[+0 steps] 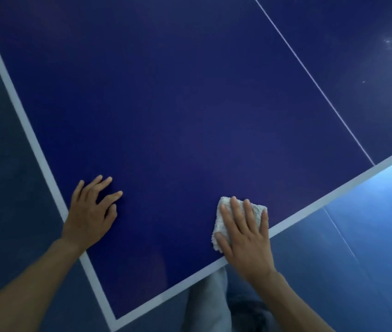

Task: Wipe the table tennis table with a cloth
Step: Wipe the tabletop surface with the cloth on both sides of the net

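Floor of blue-grey sheet (357, 248) shows beyond two sides of the dark blue table tennis table (178, 116), brighter with glare past the near edge. A pale grey trouser leg (207, 300) shows below that edge, close to the near corner. A broad white border line (22, 116) runs along the table's left edge and its near edge. A thin white centre line (309, 77) crosses the surface from the far side down to the near edge. Nothing lies on the surface between the two hands.

The white, nubbly folded cloth (220, 220) lies flat on the surface just inside the near edge's border, well apart from the left edge. It is a roughly square pad, and the hand covers too much of it to tell a long axis. Its far corners point away from the near edge.

The right hand (247, 240) lies flat on the cloth, fingers straight and slightly spread, pointing to the far side. Its thumb lies along the cloth's left side and its heel is over the border. It presses rather than grasps. The left hand (89, 216) rests palm down on the bare surface just inside the left edge, fingers spread, holding nothing, with its wrist crossing the border.
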